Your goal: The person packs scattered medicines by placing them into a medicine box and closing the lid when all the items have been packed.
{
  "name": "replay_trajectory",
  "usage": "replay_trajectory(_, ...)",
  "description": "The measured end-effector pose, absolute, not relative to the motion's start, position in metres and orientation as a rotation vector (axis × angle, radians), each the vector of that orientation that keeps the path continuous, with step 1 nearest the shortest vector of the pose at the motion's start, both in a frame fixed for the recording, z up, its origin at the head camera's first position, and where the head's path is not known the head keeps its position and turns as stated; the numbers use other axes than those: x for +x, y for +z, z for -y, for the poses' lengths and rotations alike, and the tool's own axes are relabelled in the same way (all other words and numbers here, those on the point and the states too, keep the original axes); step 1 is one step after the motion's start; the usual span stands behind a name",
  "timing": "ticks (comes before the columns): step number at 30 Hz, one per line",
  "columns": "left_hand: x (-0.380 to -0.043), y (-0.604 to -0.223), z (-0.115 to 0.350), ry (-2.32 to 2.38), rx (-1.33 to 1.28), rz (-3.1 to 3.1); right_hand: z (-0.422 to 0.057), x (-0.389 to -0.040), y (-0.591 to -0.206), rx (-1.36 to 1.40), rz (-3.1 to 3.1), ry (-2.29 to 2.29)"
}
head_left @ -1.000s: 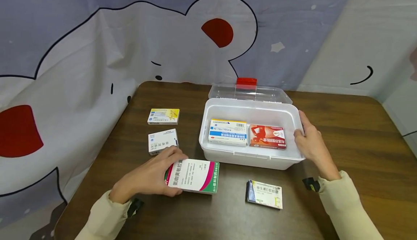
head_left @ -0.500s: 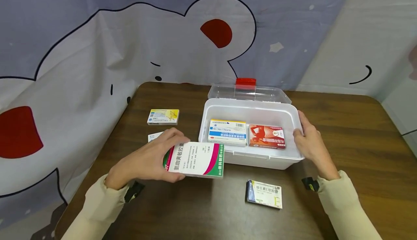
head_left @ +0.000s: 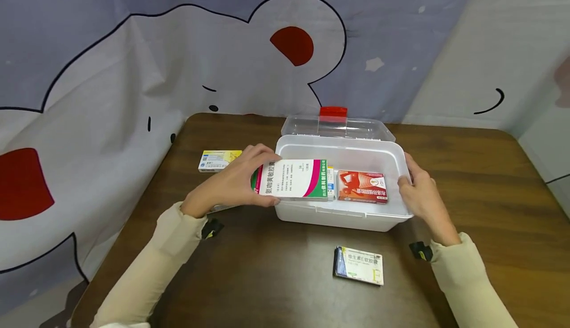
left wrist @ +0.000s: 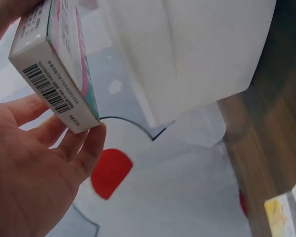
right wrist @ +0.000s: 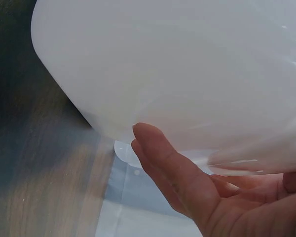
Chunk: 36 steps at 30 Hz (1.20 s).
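My left hand (head_left: 238,182) grips the end of a white, green and magenta medicine box (head_left: 296,179), thumb at the near side and fingers at the far side. This carton is held over the left part of a white plastic storage box (head_left: 340,220). Its barcode end faces the left wrist camera. My right hand (head_left: 420,194) holds the storage box's right rim, thumb over the edge and fingers along the outer wall (right wrist: 163,74). Inside lie a red medicine box (head_left: 362,187) and a blue-and-white medicine box (head_left: 331,183), the latter mostly hidden by the held carton.
The clear lid (head_left: 365,129) with its red latch (head_left: 333,113) is folded back behind the storage box. A vitamin E carton (head_left: 359,265) lies in front. At the left are a yellow-and-white carton (head_left: 215,161) and a white carton (head_left: 222,208) mostly covered by the left hand.
My left hand has lifted the green and magenta medicine box off the table area and carried it up and right over the storage box. The right hand keeps its place at the rim.
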<state>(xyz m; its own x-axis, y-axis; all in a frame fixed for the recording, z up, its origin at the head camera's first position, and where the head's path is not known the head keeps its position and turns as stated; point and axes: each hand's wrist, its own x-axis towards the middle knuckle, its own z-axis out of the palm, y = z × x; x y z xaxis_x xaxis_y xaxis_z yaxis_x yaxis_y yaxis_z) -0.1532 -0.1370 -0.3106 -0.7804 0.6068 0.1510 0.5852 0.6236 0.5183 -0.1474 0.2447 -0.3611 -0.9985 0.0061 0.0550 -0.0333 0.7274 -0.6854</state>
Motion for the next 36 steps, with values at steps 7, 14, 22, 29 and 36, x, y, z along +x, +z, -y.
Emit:
replay_trajectory(7,-0.177,-0.318,0.121,0.821,1.000,-2.794,-0.244,-0.147,-0.362,0.021,2.860,1.141)
replay_trajectory(14,-0.195,-0.315,0.105,0.664,1.060,-2.753,-0.245,-0.147,-0.363,0.007,2.866,1.148)
replay_trajectory(22,-0.210,-0.318,0.090,0.538,1.076,-2.695,-0.245,-0.149,-0.365,0.025,2.853,1.136)
replay_trajectory(29,-0.216,-0.324,0.083,0.463,1.111,-2.685,-0.244,-0.147,-0.363,0.025,2.848,1.137)
replay_trajectory(36,-0.220,-0.330,0.078,0.398,1.124,-2.646,-0.245,-0.147,-0.363,0.027,2.841,1.142)
